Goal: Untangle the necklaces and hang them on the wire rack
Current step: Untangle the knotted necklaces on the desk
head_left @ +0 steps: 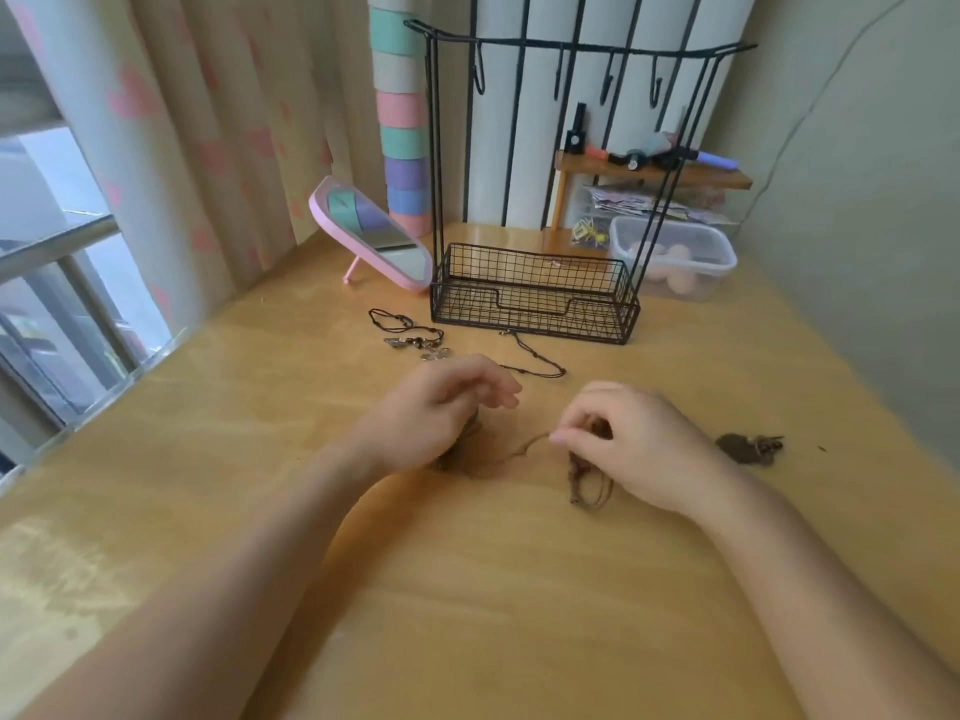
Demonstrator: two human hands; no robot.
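- Brown cord necklace (524, 450) is seen stretched low over the desk (467, 589) between the two hands, with a loop of it trailing on the wood under the right hand (636, 449).
- One end of that cord is pinched by the right hand, whose fingers (563, 436) are pressed together on it at the thumb tip.
- A bunched part of the same cord is covered by the left hand (434, 420). Its fingers (496, 392) are curled downward, and whether the bunch is actually gripped cannot be told, as the thumb is hidden.
- A wire rack (535, 298) is stood upright at the back of the desk, well apart from both hands. Its basket base is set on the wood, and a row of hooks (558, 77) is carried on its top bar.
- A black cord necklace (540, 363) is laid flat just in front of the rack's base.
- A tangle of black cords with charms (410, 337) is laid to the left of the rack, near the left hand but not touched by it.
- A dark clump (748, 448) is left on the desk to the right of the right hand. What it is made of is too blurred to tell.
- A pink mirror (374, 236) is propped tilted beside the rack's left side.
- A clear plastic tub (675, 257) is placed behind the rack's right side.
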